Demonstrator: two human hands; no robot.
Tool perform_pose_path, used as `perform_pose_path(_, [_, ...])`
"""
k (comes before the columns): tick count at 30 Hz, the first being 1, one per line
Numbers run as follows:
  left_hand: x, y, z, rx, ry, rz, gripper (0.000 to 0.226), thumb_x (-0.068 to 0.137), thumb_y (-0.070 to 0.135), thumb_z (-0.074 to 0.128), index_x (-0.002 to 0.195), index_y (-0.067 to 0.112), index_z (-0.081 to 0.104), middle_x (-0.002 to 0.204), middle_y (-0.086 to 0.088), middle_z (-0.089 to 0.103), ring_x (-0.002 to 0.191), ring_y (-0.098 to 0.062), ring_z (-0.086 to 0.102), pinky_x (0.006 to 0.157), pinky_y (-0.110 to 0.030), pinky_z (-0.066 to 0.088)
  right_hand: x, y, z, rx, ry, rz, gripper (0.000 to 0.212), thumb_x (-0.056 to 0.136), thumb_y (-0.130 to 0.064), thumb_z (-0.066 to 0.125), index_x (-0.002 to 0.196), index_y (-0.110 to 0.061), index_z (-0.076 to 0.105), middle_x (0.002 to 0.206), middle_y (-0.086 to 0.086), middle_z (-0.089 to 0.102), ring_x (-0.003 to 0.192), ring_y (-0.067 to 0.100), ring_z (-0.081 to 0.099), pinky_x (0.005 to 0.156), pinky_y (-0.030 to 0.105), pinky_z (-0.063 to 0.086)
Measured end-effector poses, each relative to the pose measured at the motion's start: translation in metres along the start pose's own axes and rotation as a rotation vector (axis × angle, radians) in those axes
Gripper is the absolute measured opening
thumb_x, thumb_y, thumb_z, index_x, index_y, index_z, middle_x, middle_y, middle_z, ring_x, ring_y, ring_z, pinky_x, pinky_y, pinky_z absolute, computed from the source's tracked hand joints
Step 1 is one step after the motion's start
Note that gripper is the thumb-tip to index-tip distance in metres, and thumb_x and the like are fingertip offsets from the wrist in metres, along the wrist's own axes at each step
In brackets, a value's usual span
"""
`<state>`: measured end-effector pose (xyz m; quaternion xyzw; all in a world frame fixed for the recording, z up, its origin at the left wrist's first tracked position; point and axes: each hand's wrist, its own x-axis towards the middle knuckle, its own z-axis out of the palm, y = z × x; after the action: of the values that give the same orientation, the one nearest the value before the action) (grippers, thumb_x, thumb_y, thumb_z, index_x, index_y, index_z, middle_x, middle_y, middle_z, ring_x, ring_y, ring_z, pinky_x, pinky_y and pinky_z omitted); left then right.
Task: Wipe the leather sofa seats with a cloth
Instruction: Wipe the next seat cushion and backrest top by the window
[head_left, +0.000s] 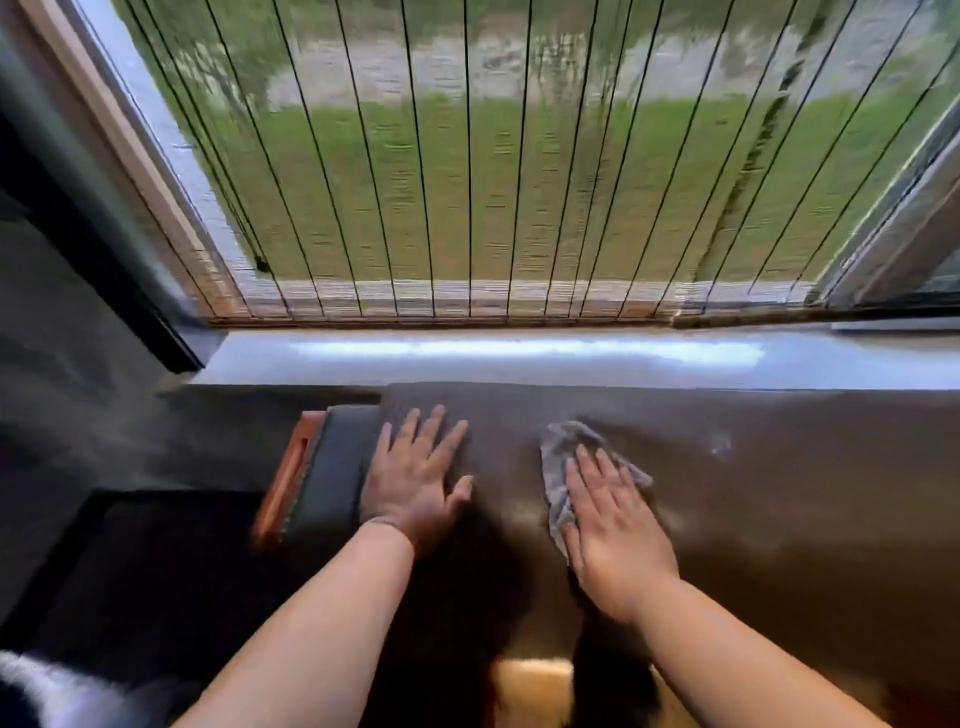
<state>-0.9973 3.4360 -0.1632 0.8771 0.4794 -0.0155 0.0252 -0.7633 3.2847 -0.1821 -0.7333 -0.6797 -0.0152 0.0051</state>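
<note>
A dark brown leather sofa (779, 493) fills the lower right of the head view, below a window. A small grey cloth (558, 467) lies on the sofa's top surface. My right hand (613, 525) lies flat on the cloth with straight fingers, pressing it onto the leather. My left hand (415, 478) rests flat on the leather to the left, fingers spread, holding nothing. It sits next to the sofa's dark armrest (332, 478).
A grey windowsill (519, 358) runs along the back of the sofa, under a window with a slatted blind (467, 182). An orange-brown wooden piece (285, 478) edges the armrest. Dark floor or furniture lies at the lower left.
</note>
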Motion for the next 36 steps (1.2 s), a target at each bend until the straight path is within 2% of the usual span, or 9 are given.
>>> perform_pose_path(2, [0.008, -0.003, 0.018, 0.004, 0.116, 0.027, 0.08, 0.089, 0.064, 0.031, 0.162, 0.034, 0.036, 0.171, -0.007, 0.03, 0.156, -0.038, 0.029, 0.127, -0.057, 0.019, 0.007, 0.001, 0.017, -0.029, 0.091, 0.009, 0.069, 0.099, -0.038, 0.039, 0.157, -0.001, 0.034, 0.167, 0.019, 0.028, 0.155, 0.036, 0.025, 0.124, 0.048, 0.014])
perform_pose_path(6, [0.032, -0.008, 0.019, -0.002, 0.177, 0.03, 0.078, 0.09, 0.062, 0.034, 0.161, 0.031, 0.039, 0.17, -0.007, 0.032, 0.156, -0.038, 0.029, 0.127, -0.057, 0.019, 0.027, 0.004, 0.014, -0.054, 0.103, 0.042, 0.07, 0.101, -0.039, 0.035, 0.161, -0.004, 0.027, 0.17, 0.016, 0.022, 0.158, 0.033, 0.017, 0.126, 0.047, 0.009])
perform_pose_path(11, [0.059, -0.015, 0.021, 0.013, 0.235, 0.063, 0.078, 0.088, 0.06, 0.039, 0.159, 0.028, 0.044, 0.167, -0.009, 0.038, 0.153, -0.039, 0.035, 0.125, -0.059, 0.025, 0.045, 0.01, 0.021, -0.034, 0.098, 0.057, 0.069, 0.101, -0.042, 0.031, 0.161, -0.007, 0.032, 0.17, 0.013, 0.022, 0.158, 0.031, 0.019, 0.126, 0.047, 0.012])
perform_pose_path(19, [0.077, -0.018, 0.024, 0.017, 0.279, 0.072, 0.078, 0.088, 0.059, 0.042, 0.159, 0.026, 0.046, 0.167, -0.009, 0.039, 0.153, -0.039, 0.035, 0.123, -0.06, 0.027, 0.062, 0.018, 0.026, -0.012, 0.129, 0.054, 0.069, 0.099, -0.042, 0.034, 0.159, -0.006, 0.036, 0.169, 0.013, 0.026, 0.157, 0.031, 0.024, 0.125, 0.049, 0.016])
perform_pose_path(29, [0.089, -0.019, 0.025, 0.014, 0.298, 0.061, 0.077, 0.089, 0.058, 0.041, 0.159, 0.025, 0.046, 0.166, -0.009, 0.039, 0.152, -0.038, 0.036, 0.123, -0.06, 0.027, 0.074, 0.024, 0.025, 0.03, 0.113, 0.059, 0.071, 0.098, -0.041, 0.034, 0.161, -0.008, 0.034, 0.17, 0.012, 0.025, 0.157, 0.031, 0.022, 0.125, 0.05, 0.017])
perform_pose_path(36, [0.093, -0.018, 0.023, 0.019, 0.314, 0.05, 0.077, 0.089, 0.057, 0.041, 0.158, 0.025, 0.046, 0.165, -0.01, 0.041, 0.151, -0.037, 0.039, 0.124, -0.056, 0.024, 0.08, 0.02, 0.01, 0.046, 0.033, 0.099, 0.075, 0.094, -0.044, 0.035, 0.161, -0.011, 0.034, 0.17, 0.012, 0.025, 0.158, 0.032, 0.021, 0.127, 0.046, 0.008])
